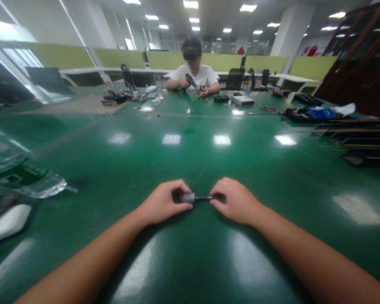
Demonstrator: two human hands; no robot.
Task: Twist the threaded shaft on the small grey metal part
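A short grey metal cylinder [188,198] with a thin dark shaft [203,198] lies crosswise between my hands, low over the green table or on it; I cannot tell which. My left hand [164,202] is closed round the cylinder, thumb below and fingers above. The thumb and fingers of my right hand [232,200] pinch the far end of the shaft, and their grip hides its tip.
Across the green table [190,156] a person [193,71] holds a power drill [190,80] and a small black part. At left lie a clear plastic bottle [25,177] and a white object [9,223]. Black parts [367,158] and a tool bag [316,114] are at right.
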